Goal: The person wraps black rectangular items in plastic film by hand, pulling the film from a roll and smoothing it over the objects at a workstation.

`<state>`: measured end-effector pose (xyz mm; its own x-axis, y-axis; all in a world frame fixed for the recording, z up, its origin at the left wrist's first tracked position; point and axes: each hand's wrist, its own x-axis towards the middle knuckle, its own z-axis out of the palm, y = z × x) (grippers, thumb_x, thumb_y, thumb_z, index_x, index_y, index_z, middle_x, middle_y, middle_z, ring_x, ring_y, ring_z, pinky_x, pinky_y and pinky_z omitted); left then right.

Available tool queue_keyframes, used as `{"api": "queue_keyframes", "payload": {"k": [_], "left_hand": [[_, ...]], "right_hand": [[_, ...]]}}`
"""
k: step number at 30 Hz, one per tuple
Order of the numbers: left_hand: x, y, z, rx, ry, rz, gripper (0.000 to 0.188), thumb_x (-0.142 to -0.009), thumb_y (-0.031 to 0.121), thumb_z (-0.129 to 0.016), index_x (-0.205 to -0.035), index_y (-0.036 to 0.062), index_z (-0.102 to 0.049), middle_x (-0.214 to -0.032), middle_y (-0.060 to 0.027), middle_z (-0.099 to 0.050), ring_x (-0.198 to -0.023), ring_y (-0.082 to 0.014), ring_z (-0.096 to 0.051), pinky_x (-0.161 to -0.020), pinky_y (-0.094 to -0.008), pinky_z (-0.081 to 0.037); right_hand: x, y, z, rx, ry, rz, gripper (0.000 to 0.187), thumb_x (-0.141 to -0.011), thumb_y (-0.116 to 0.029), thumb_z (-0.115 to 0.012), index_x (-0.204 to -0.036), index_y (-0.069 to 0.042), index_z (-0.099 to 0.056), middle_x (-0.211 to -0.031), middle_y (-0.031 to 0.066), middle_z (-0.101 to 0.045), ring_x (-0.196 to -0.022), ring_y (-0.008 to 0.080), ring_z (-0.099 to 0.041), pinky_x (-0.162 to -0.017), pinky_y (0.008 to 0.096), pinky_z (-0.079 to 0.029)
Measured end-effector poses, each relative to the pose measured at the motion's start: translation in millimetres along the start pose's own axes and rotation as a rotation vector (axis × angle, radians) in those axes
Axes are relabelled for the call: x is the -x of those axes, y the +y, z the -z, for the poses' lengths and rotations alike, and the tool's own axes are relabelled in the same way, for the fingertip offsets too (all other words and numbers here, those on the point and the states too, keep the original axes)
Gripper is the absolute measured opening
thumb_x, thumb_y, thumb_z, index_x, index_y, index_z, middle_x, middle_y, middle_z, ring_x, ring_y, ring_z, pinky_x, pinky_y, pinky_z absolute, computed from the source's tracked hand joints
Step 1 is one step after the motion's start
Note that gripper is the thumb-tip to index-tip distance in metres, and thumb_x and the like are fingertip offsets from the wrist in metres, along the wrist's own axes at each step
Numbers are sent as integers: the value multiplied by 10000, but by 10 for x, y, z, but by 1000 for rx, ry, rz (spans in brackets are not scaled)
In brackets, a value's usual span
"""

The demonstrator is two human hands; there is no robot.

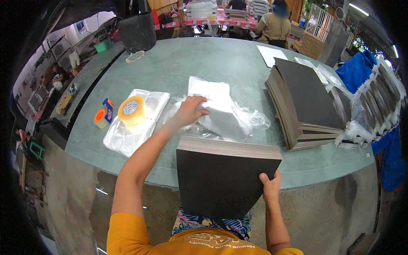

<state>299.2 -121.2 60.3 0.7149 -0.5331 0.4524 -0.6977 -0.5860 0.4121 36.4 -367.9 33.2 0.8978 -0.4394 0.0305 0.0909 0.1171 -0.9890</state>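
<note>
My right hand (270, 186) grips the lower right corner of a thick stack of dark brown sheets (221, 176), held upright against my body at the table's near edge. My left hand (190, 111) reaches forward and rests on a clear plastic bag (225, 117) lying crumpled on the green table (187, 63), fingers closed on its edge. White paper shows inside the bag.
A roll of yellow tape (132, 110) sits on a pile of flat clear bags (129, 127), with an orange-blue tape dispenser (103, 114) to its left. A larger stack of dark sheets (304, 102) lies at the right. A person (274, 25) stands beyond the table's far end.
</note>
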Motion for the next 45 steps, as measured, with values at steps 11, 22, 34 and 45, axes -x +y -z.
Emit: {"api": "queue_keyframes", "payload": {"k": [11,22,34,45], "left_hand": [[-170,242,-116,-369,98,-648,138,-705,151,-541,-839,123,-548,-1010,-76,-518,-970,-230,-478,-737,-379,-388],[-348,337,63,127,112,-170,149,-759,184,-564,-760,37,-589,-753,-98,-573,-736,-222,-531,-665,-313,-406],[-363,207,176,-76,-166,53,283,-815,198,-471,-1035,27,-520,-1062,-165,-529,-1008,-300,-481,-847,-356,-371],[1380,1234,278,1006,287,621,635,-724,315,-661,-1169,-52,-396,-1103,-147,-487,-1034,-213,-442,-916,-324,-312]], "right_hand": [[-2,183,11,-27,23,85,618,-595,-420,-745,-947,38,-524,-868,78,-572,-783,162,-543,-702,277,-433],[2,172,37,67,28,175,559,-675,-431,-667,-936,45,-533,-850,75,-567,-759,148,-524,-676,276,-420],[-115,42,-5,-74,-129,96,565,-794,-425,-511,-1120,30,-440,-1036,91,-514,-937,162,-471,-826,272,-358],[11,-9,-78,97,-51,-55,595,-613,-342,-750,-986,50,-505,-884,106,-576,-779,188,-548,-703,291,-448]]}}
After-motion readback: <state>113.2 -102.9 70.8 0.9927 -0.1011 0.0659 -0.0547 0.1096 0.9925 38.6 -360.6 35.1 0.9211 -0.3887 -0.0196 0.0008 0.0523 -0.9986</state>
